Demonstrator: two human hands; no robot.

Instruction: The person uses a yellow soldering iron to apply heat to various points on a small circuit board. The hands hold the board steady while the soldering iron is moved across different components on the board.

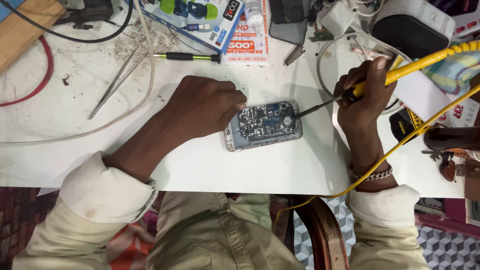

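An opened phone [264,126] lies back-up on the white table [210,160], its circuit board and metal shields exposed. My left hand [202,107] rests on the table with its fingers pressed against the phone's left end. My right hand [362,95] grips a yellow-handled soldering iron [400,72]. The iron's dark tip touches the phone's right end near a round part. A yellow cord [400,142] runs from the iron past my right wrist and off the table's front edge.
Tweezers [112,85] and a green-and-black screwdriver [187,57] lie at the back left beside white and red cables. Printed boxes [220,22] sit at the back centre. A white-and-black device [412,27], tools and packets crowd the right side.
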